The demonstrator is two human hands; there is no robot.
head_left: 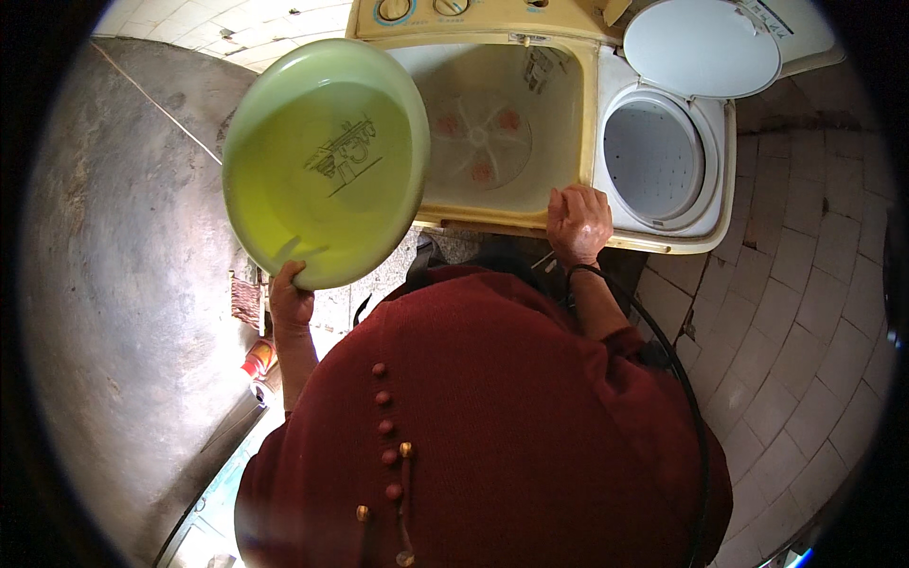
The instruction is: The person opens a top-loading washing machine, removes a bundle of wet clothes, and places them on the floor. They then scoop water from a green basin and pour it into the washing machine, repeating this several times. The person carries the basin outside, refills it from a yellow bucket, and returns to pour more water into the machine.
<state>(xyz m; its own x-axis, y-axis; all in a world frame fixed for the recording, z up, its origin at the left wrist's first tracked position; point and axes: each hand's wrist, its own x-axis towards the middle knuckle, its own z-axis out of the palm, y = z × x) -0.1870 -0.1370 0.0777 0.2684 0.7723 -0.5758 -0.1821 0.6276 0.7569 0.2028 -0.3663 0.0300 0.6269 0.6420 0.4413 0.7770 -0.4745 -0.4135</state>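
Observation:
My left hand (290,292) grips the lower rim of a large pale-green plastic basin (284,189), which is held tilted at the left of the twin-tub washing machine (504,216) and looks to hold some water. My right hand (579,220) is closed over the machine's front edge, by the divider between the tubs. The wide left tub (559,123) stands uncovered, with a pale rotor marked with pink patches at its bottom. The round spin tub (649,156) at the right has its white lid (701,43) raised. Control knobs (394,11) sit along the back panel.
A grey wall (133,237) curves along the left and white tiles (795,312) fill the right. A dark hose (644,314) runs past my right arm. A small red object (258,358) and a woven item (244,298) lie below the basin.

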